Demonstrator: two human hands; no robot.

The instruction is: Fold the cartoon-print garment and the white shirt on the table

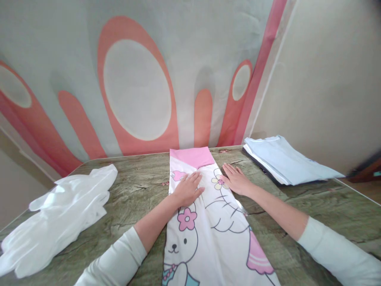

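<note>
A white cloth garment (208,230) with pink trim and cartoon animal and flower prints lies lengthwise in the middle of the table, its sides folded inward into a long strip. Its far end shows a pink panel (193,157). My left hand (188,190) rests flat on the upper left part of the cloth, fingers stretched out. Across from it, my right hand (236,180) lies at the cloth's right edge beside a yellow flower print, palm down with fingers extended. Neither hand grips the fabric. The near end of the garment runs out of the bottom of the view.
The table (133,198) has a wood-grain top. On the left lies a crumpled, translucent white bundle (62,214). A stack of folded clothes (288,161), light blue on top, sits at the right near the far edge. Behind stands a wall (190,59) with coral shapes.
</note>
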